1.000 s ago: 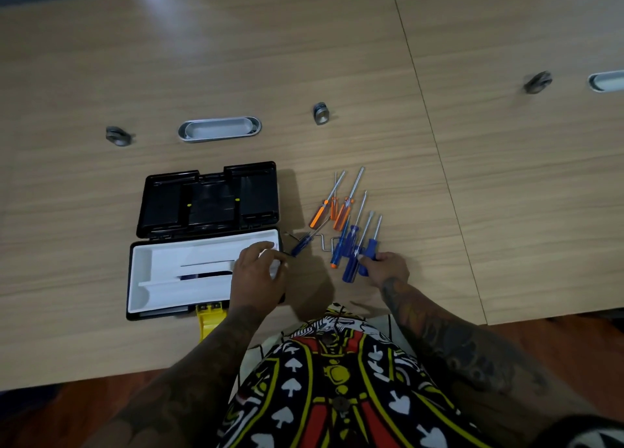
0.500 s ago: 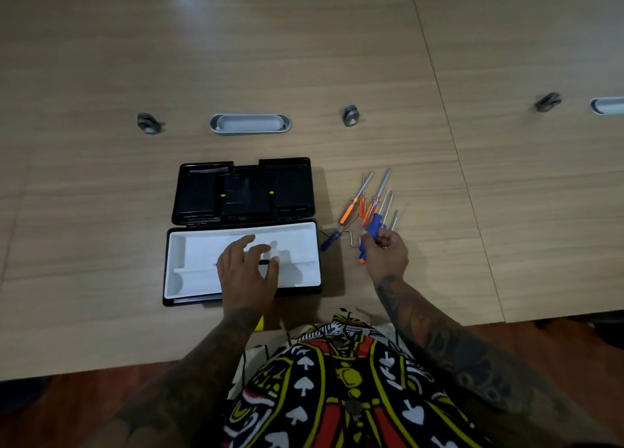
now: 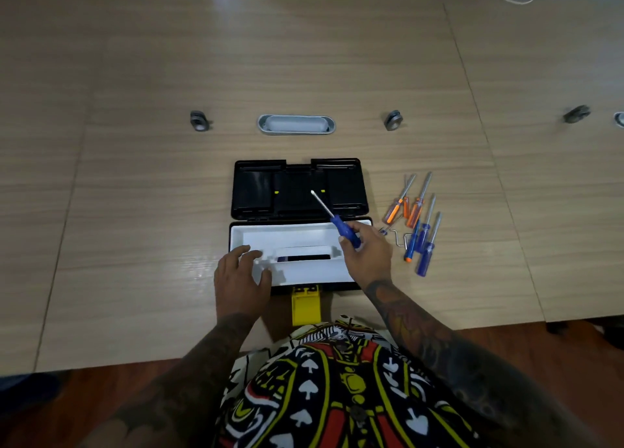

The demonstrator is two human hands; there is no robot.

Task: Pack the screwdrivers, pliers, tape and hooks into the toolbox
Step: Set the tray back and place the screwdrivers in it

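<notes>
1. The left hand (image 3: 241, 278) is laid with relaxed fingers on the near-left corner of the toolbox (image 3: 363, 219), over its white tray (image 3: 287, 236).
2. A blue-handled screwdriver (image 3: 346, 233) is pinched by the right hand (image 3: 366, 255) above the tray, tip pointing away.
3. It is judged light, rigid and somewhat slick; the handle is the best hold.
4. Right of that hand, the remaining screwdrivers (image 3: 420, 221) are left in a loose pile.
5. Half a second ago the right hand was at that pile, and the left lay further inside the tray.

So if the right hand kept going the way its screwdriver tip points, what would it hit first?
Probably the open lid. The right hand holds a blue screwdriver with its tip aimed up-left over the lid's inner face. Depth is unclear, so the tip may be above it rather than close.
</notes>
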